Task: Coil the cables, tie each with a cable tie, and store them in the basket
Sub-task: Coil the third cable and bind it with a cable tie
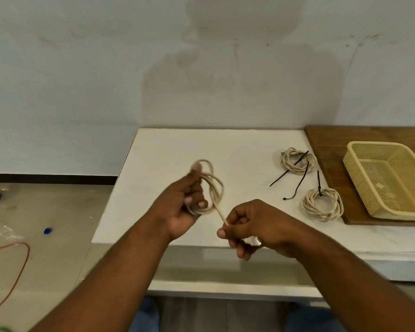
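My left hand (186, 200) is shut on a beige cable coil (213, 185) held above the white table (237, 149), its loops hanging around my fingers. A straight tail of that cable runs down and right into my right hand (247, 226), which pinches its end. Two more coiled beige cables lie on the table to the right: the far coil (297, 161) with a black cable tie across it, and the near coil (322, 204) with a black tie standing up from it. A loose black cable tie (297, 188) lies between them. The yellow basket (359, 164) stands at the right, with nothing visible in it.
The basket sits on a brown wooden board (331, 140) at the table's right end. The wall rises directly behind the table. On the floor at left lie an orange wire (22, 259), a clear plastic bag (3, 230) and a small blue object (48, 230).
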